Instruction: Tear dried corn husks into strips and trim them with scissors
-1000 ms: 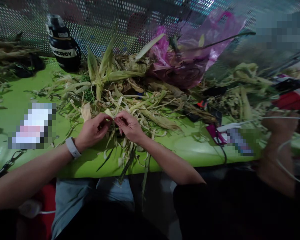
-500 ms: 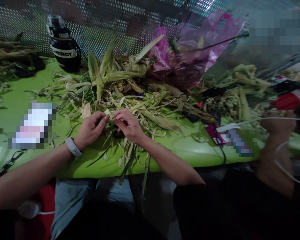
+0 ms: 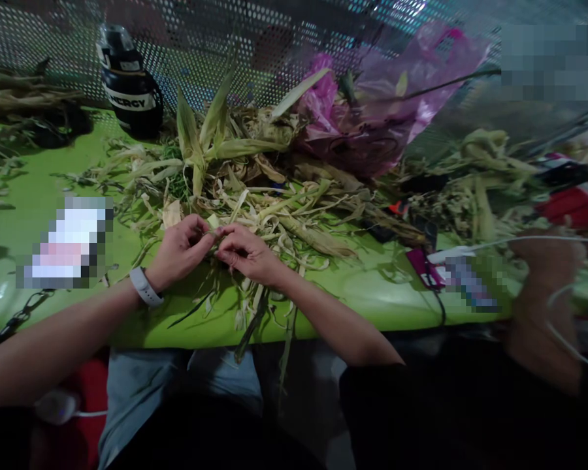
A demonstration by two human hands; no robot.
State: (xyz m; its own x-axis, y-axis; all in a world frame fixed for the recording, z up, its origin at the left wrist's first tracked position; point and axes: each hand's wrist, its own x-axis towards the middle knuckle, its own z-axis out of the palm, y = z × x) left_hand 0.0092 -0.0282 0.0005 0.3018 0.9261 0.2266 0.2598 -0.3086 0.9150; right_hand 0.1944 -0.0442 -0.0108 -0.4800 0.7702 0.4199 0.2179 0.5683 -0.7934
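Note:
My left hand, with a pale band on its wrist, is closed in a pinch over the front of the pile. Its fingertips meet those of my right hand, which is pinched too. What they hold between them is too small to make out; a short pale piece shows just behind the fingertips. Around and behind both hands lies a heap of corn husks, torn in strips, some dry and yellow, some green. Long green strips hang over the table's front edge below my right hand.
A black bottle stands at the back left of the green table. A phone lies left of my hands. A pink plastic bag rests behind the husks. At right are a purple item, a white cable and another person's arm.
My right hand has moved slightly down and left, and the fingertips of both hands have come together. The whole view has shifted a little. The husk heap looks the same.

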